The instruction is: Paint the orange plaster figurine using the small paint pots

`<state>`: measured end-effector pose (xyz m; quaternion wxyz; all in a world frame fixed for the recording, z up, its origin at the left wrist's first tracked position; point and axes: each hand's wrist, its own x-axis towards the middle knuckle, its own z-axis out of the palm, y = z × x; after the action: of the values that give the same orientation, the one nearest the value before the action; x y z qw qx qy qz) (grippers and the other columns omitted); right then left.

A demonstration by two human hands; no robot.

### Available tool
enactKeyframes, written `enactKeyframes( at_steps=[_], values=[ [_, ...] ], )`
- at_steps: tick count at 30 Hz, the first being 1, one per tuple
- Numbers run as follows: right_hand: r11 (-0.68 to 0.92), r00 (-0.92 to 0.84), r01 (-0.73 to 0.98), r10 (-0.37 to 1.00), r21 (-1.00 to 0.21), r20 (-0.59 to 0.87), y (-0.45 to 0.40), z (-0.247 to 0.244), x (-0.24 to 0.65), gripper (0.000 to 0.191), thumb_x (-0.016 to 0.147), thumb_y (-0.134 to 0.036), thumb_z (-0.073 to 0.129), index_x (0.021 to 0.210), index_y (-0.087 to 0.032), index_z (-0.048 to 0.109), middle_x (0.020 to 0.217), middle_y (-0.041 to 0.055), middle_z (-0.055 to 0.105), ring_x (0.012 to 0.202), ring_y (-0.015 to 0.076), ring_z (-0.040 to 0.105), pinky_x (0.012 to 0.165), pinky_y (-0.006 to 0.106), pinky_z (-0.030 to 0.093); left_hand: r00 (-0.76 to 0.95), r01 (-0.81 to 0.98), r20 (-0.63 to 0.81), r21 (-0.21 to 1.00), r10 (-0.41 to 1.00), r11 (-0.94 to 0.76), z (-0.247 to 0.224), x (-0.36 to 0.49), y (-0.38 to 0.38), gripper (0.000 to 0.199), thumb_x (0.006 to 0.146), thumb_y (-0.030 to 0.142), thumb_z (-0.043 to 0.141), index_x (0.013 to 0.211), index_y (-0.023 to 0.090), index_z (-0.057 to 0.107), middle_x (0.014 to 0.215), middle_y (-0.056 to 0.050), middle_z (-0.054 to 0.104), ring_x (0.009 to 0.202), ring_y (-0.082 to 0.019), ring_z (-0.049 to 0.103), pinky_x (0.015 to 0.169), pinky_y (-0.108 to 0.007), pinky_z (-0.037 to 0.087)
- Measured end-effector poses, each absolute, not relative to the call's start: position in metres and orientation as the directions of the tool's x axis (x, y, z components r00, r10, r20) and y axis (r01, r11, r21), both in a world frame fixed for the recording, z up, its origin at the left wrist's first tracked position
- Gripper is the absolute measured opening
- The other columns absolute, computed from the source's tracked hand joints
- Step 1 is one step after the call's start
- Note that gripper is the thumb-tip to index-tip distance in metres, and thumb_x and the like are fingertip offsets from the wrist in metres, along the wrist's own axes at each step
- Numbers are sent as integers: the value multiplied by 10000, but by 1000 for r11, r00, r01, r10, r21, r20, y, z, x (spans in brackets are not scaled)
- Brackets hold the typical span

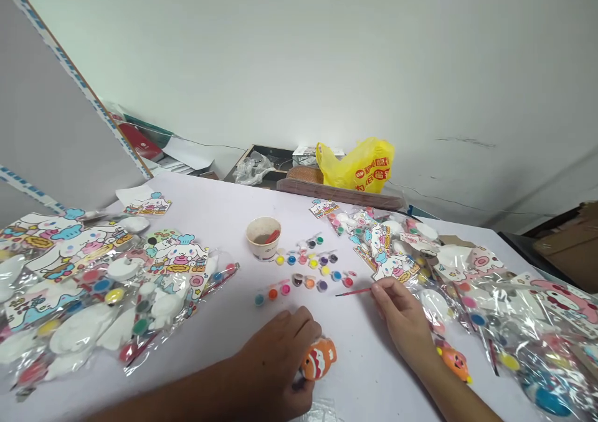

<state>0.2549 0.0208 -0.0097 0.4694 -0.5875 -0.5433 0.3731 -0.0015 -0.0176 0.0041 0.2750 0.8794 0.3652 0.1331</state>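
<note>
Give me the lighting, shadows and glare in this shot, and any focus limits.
Head view: bright glare streaks the clear plastic packets; head view: the wall darkens toward the right; head view: soft shading lies on the table near the left hand; head view: the paintbrush tip is too small to judge focus.

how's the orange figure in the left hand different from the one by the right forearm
The held figure is gripped in the left hand, while the other figure lies on the table beside the right forearm. The held figure has white bands and a red zigzag; the other figure has yellow tips instead. Both are small, painted and largely orange.
</note>
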Motion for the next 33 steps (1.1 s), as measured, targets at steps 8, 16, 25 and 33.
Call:
enactKeyframes(
  at_steps=[8, 16, 25, 33],
  values=[
    [5, 110, 356, 993, -934, 48, 20, -8, 254, 405, 849, -588, 578, 719, -205, 601, 544, -46, 419, 509, 130, 361, 493, 258, 296, 702, 586, 6, 562, 712, -583, 7, 0, -17, 388, 622, 140, 548, 983, 219, 428, 1008, -43, 490, 884, -231, 441, 790, -367, 404],
    [27, 81, 320, 995, -947, 56, 19, -11, 257, 432, 905, -585, 504, 674, -221, 469, 590, -46, 408, 545, 132, 370, 527, 259, 319, 675, 629, -50, 560, 736, -539, 6, 1, -17, 397, 622, 123, 559, 990, 221, 449, 1026, -38, 508, 889, -224, 459, 821, -368, 409],
    [173, 6, 497, 979, -850, 203, 33, 13, 253, 275, 930, -455, 529, 779, -228, 568, 657, -23, 480, 593, 152, 430, 548, 271, 352, 683, 634, -45, 532, 729, -561, 10, 3, -17, 358, 646, 136, 557, 982, 218, 463, 1012, -44, 525, 912, -236, 468, 837, -372, 412],
    [356, -309, 740, 933, -571, 181, 72, 71, 240, 189, 938, -318, 522, 780, -232, 578, 770, -5, 611, 682, 163, 540, 613, 281, 400, 721, 662, -139, 429, 679, -615, 0, 6, -12, 339, 704, 180, 572, 1022, 199, 456, 1044, -58, 519, 950, -252, 476, 853, -381, 414]
  ],
)
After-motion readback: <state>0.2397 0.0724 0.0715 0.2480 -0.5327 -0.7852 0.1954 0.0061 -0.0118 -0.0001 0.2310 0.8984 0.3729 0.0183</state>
